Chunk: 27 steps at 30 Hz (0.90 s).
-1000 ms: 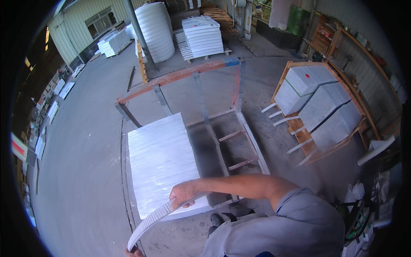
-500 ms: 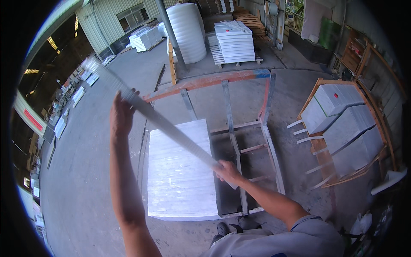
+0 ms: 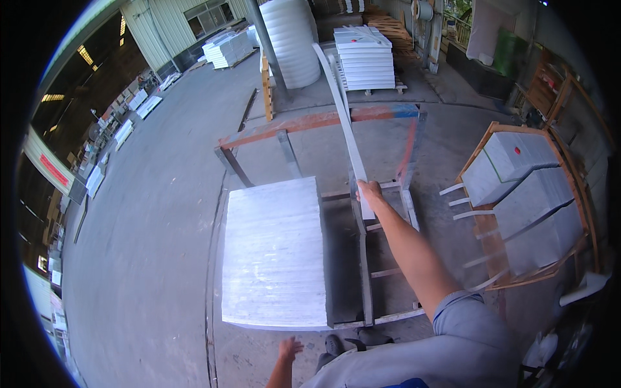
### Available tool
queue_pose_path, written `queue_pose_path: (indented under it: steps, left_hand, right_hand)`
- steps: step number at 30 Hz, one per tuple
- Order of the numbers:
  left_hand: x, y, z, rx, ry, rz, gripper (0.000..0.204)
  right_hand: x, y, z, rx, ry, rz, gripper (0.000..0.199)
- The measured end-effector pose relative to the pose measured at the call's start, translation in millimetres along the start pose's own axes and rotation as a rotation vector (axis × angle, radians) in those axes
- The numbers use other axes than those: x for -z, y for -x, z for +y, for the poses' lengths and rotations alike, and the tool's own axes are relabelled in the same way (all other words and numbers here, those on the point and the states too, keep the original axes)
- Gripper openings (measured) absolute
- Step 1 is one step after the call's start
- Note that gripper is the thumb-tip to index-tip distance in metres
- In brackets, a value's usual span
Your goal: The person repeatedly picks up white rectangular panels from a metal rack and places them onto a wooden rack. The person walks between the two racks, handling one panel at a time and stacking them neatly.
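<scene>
Over the rack: white slab [image 3: 343, 116] held on edge above metal frame [image 3: 381, 258].
Long axis: runs up and away from the grip.
Right hand [image 3: 370, 193]: clasps its near end.
Left hand [image 3: 289, 349]: open, free, low beside flat stack [image 3: 275, 252].

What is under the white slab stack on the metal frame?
The white slab stack lies on the grey metal frame, whose rails show beside it at the right. Concrete floor surrounds it. The stack covers whatever frame rails or floor lie directly beneath it.
</scene>
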<state>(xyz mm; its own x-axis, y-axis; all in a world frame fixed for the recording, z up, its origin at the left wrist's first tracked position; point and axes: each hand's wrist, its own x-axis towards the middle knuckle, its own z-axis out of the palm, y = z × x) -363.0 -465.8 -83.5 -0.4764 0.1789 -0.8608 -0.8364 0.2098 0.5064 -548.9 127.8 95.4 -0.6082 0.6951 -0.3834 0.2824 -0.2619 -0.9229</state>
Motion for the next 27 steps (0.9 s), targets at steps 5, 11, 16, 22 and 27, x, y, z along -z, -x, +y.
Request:
queue_pose_path:
  steps: [5, 11, 16, 22, 27]
  left_hand:
    - [66.0, 65.5, -129.0, 0.348, 0.005, 0.179, 0.040]
    - [54.0, 83.7, -114.2, 0.165, -0.594, 0.117, 0.038]
    - [51.4, 104.1, -114.8, -0.105, -1.442, -0.034, 0.037]
    - [31.7, 93.0, -84.1, 0.106, 0.041, 0.339, 0.038]
    - [19.0, 106.0, -80.1, 0.020, -0.082, 0.272, 0.038]
  right_hand:
    - [6.6, -10.6, 40.8, 0.057, -0.046, 0.027, 0.037]
    - [14.8, -22.6, 63.4, 0.032, 0.215, 0.047, 0.043]
    - [22.6, -20.6, 87.8, 0.064, 0.679, 0.121, 0.044]
    - [46.5, 8.5, 167.6, 0.121, 0.817, 0.209, 0.036]
    - [108.7, 113.4, 315.4, 0.026, 0.769, -0.168, 0.032]
